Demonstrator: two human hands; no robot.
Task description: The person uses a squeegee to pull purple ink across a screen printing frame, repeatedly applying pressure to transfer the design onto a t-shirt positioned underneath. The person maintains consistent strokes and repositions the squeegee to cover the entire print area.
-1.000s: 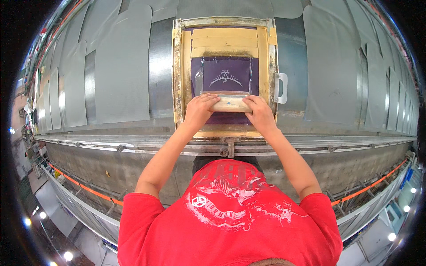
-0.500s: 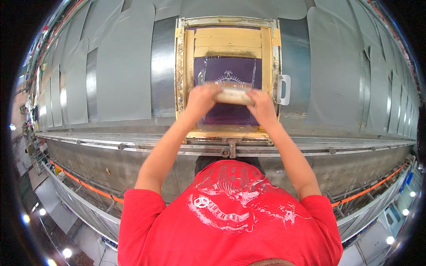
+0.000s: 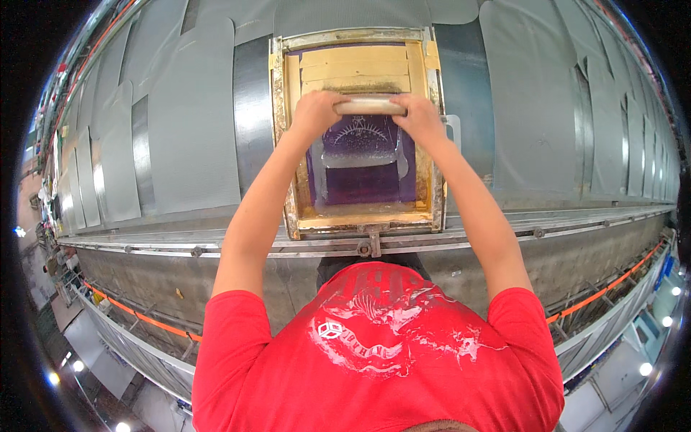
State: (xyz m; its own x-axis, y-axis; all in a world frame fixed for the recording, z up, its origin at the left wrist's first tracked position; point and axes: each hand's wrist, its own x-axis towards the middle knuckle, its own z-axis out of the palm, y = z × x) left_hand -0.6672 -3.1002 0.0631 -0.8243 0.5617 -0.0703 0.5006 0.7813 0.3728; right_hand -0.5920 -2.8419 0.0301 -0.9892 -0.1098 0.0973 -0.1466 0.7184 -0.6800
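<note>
My left hand (image 3: 317,109) and my right hand (image 3: 419,117) grip the two ends of a pale squeegee (image 3: 369,105) held crosswise over the upper part of a purple screen (image 3: 360,186). Below the squeegee, a white curved line design (image 3: 358,133) shows on the screen, with a glossy, translucent smear (image 3: 360,158) across and under it. The screen sits in a worn metal frame (image 3: 276,72) lined with yellow tape (image 3: 354,56). A white loop handle (image 3: 453,126) at the frame's right side is partly hidden behind my right forearm.
Grey mats (image 3: 183,129) lie along the long metal table on both sides of the frame. A metal rail (image 3: 165,247) with a clamp (image 3: 365,247) runs along the near edge. An orange strip (image 3: 144,313) runs along another structure lower in the view, behind me.
Both hands have moved the squeegee from the lower middle of the screen up toward its far end, uncovering the design and leaving a glossy smear below it.
</note>
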